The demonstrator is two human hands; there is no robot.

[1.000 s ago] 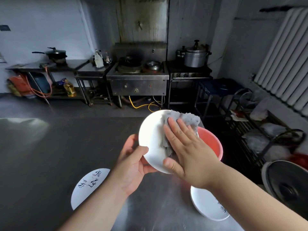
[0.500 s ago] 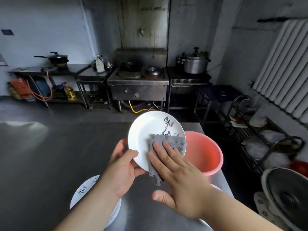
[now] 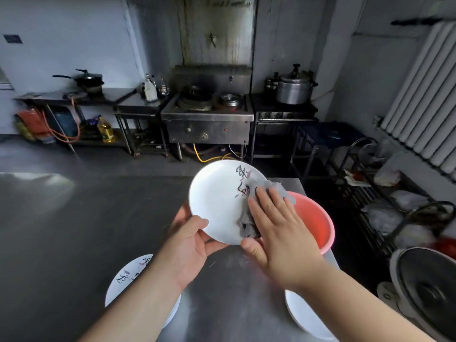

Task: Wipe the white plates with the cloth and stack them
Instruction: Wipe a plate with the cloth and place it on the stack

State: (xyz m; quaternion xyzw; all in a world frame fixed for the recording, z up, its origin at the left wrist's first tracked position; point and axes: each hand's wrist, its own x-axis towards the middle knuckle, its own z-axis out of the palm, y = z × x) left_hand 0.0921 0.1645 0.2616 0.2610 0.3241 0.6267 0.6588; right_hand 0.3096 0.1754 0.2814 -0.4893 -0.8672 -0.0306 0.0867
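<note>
Wiping the plate (image 3: 217, 201) — left hand (image 3: 190, 248) grips its rim, right hand (image 3: 278, 228) presses the cloth (image 3: 249, 218) with flat fingers (image 3: 269, 206). Next, probably, onto the bench (image 3: 74, 230) stack (image 3: 128, 275).

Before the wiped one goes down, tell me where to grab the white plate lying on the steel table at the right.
Take the white round plate by its left rim, from the table's middle. It lies flat, so a thumb over the lip and fingers beneath should work. Its right side sits close to the steel table's edge, and the right arm hides its near side.
</note>
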